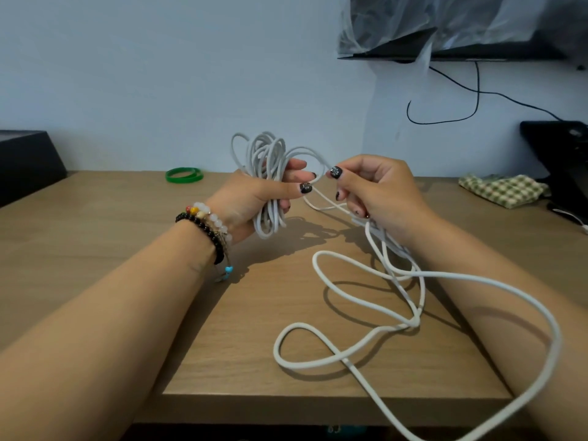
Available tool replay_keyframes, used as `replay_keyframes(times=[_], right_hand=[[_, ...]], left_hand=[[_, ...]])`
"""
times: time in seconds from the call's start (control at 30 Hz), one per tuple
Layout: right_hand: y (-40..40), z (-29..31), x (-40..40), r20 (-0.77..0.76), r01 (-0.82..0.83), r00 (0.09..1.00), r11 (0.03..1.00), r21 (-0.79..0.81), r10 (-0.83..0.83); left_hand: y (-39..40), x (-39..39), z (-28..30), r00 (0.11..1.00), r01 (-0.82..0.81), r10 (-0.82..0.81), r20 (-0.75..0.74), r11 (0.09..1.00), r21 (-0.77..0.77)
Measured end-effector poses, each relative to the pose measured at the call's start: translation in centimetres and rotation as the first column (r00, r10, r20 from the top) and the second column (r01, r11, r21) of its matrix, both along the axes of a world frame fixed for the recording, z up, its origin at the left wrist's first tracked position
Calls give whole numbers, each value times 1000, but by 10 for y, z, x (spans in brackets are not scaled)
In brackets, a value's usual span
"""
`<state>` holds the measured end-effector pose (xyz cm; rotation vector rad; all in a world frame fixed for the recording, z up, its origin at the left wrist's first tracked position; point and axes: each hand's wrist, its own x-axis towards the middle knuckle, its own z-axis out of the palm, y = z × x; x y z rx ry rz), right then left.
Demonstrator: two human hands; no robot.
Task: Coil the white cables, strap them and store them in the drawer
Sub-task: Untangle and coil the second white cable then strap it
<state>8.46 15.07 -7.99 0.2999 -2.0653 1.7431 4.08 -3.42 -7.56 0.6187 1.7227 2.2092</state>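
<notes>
White cable (375, 300) is half coiled: left hand (254, 198) grips the bundle above the desk (127, 249) middle, right hand (378, 192) pinches the strand, loose loops sprawl toward the front right edge.

loose cable (423, 300) sprawls right, bare desk (111, 224) left
</notes>
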Motion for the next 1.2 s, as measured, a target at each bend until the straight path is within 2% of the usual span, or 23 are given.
replay_keyframes(times=[0.1,0.17,0.27,0.33,0.47,0.7,1.0,1.2], right_hand=[[-1,0,1,10,-1,1000,1000,-2,1],[-1,0,2,13,3,1000,1000,-2,-3],[-1,1,2,3,-3,1000,1000,2,3],[-2,1,3,4,-13,1000,1000,18,13],[-2,2,4,-20,-27,999,999,32,28],[-3,2,4,23,-17,1000,999,27,17],[-11,-1,9,265,-194,951,975,109,160],[-16,-2,11,260,-161,956,983,86,134]], left_hand=[[1,0,-1,1000,-19,18,-22,999,-46],[3,-1,-3,996,-62,53,-70,989,-131],[4,-4,-7,967,-188,119,-227,932,-310],[4,-6,-8,948,-230,127,-293,908,-351],[3,-8,-9,955,-217,131,-268,921,-324],[7,-2,-8,998,68,-70,-7,987,-148],[7,5,-1,969,243,-244,-37,969,-43],[3,3,3,965,252,-254,-66,967,-41]])
